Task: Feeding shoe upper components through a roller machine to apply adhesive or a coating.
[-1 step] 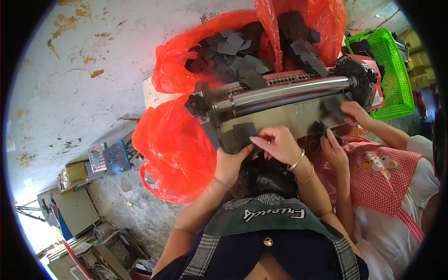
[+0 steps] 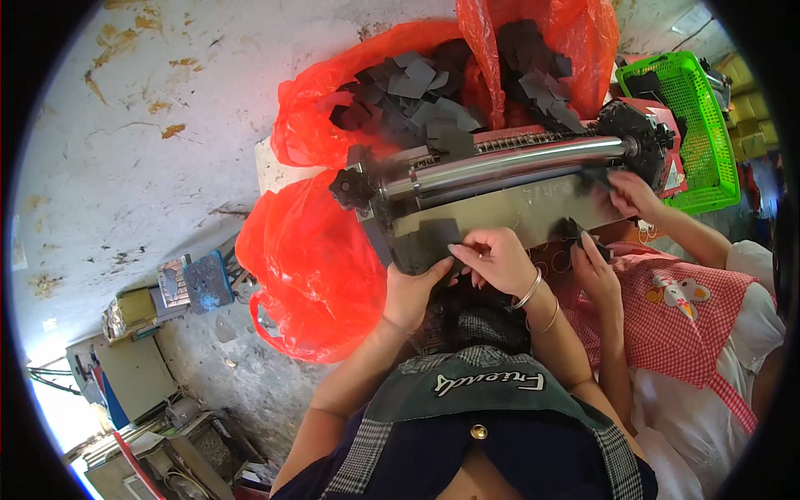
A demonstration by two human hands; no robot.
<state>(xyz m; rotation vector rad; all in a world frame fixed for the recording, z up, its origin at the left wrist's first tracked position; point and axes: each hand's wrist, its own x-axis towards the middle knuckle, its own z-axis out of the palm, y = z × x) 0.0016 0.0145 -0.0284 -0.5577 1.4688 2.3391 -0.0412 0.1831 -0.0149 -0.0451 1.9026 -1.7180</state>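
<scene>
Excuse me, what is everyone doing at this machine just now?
The person's left hand holds dark flat pieces at the front left of a roller machine, while the right hand touches their edge. To the right, a co-worker's right hand is at another dark piece. Red plastic bags behind the machine hold heaps of similar pieces.

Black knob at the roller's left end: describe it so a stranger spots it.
Find the long shiny metal roller, above the picture's middle. Follow it to its left end, up and left of the camera wearer's left hand. The black knob juts out there, its lobed rim unlike the crinkled red bag just below.
</scene>
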